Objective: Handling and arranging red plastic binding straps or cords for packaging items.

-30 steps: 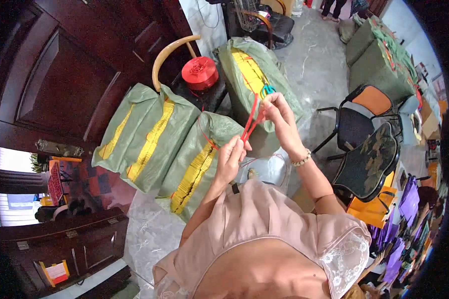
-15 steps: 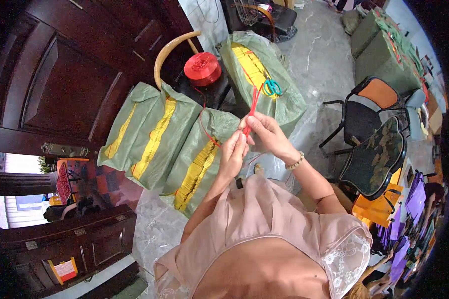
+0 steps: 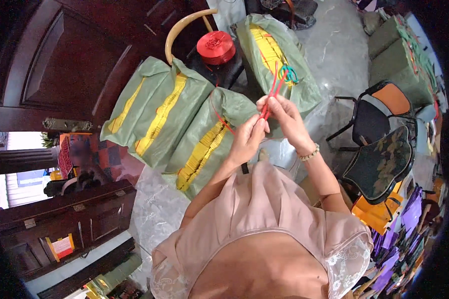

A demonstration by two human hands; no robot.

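My left hand (image 3: 249,138) and my right hand (image 3: 284,113) meet in front of my chest, fingers pinched on red plastic string (image 3: 273,88). Two loose ends of it stick up and fork above my fingers. A thinner red strand runs from the red spool (image 3: 216,48) on a chair down toward the nearest green woven sack (image 3: 219,107), close to my left hand. That sack is packed with yellow bundled pieces (image 3: 200,157). Beyond my right hand, teal-handled scissors (image 3: 289,74) lie on the yellow contents of another green sack (image 3: 304,92).
Two more filled green sacks (image 3: 157,127) stand at the left by a dark wooden door (image 3: 70,70). On the right are a black and orange chair (image 3: 371,124), a dark patterned chair back (image 3: 381,162) and a pile of purple and yellow items (image 3: 389,239).
The view has shifted, so the sacks and spool sit higher and farther right. The string ends above my hands have spread into a wider fork. Both hands keep their pinch.
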